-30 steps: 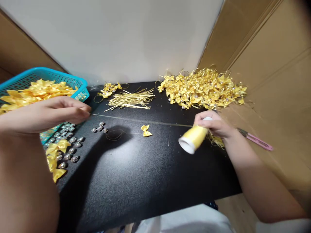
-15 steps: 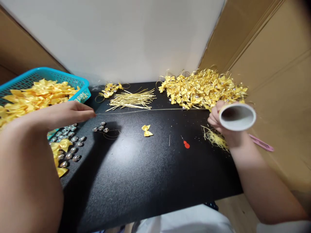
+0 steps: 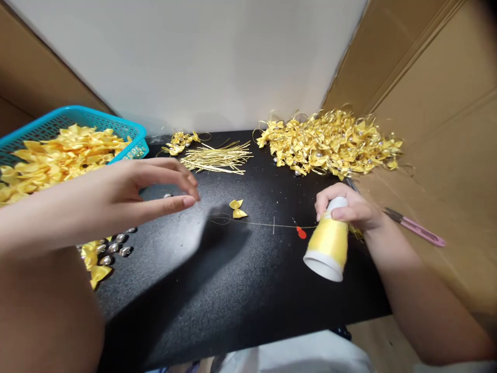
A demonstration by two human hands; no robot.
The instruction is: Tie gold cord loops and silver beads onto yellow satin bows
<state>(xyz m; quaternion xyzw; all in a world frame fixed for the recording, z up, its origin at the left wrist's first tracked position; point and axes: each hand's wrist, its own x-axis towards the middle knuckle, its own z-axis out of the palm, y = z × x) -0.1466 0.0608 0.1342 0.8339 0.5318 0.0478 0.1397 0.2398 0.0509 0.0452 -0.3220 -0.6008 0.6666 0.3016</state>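
Note:
My right hand [image 3: 351, 210] grips the narrow end of a cone-shaped spool of yellow thread [image 3: 328, 241], its white wide end tilted down toward me. From it a thin thread runs left across the black table, past a red needle threader [image 3: 301, 232] and a needle [image 3: 274, 225], to a loose loop. My left hand [image 3: 163, 189] hovers palm down left of a small yellow ribbon bow [image 3: 237, 209], thumb and fingers apart, with nothing visible held. Silver beads [image 3: 114, 247] and yellow bows [image 3: 99, 272] lie below my left forearm.
A blue basket [image 3: 142, 132] of yellow ribbon pieces stands at the left. Gold ties [image 3: 217, 158] lie at the back, beside a heap of finished-looking bows [image 3: 330, 145]. Pink-handled thread snips [image 3: 421, 230] rest at the right, near the cardboard wall [image 3: 446, 129].
My right hand has come down and toward me, turning the spool from end-on to wide end down. My left hand has moved right and spread its fingers. The stretched thread has dropped.

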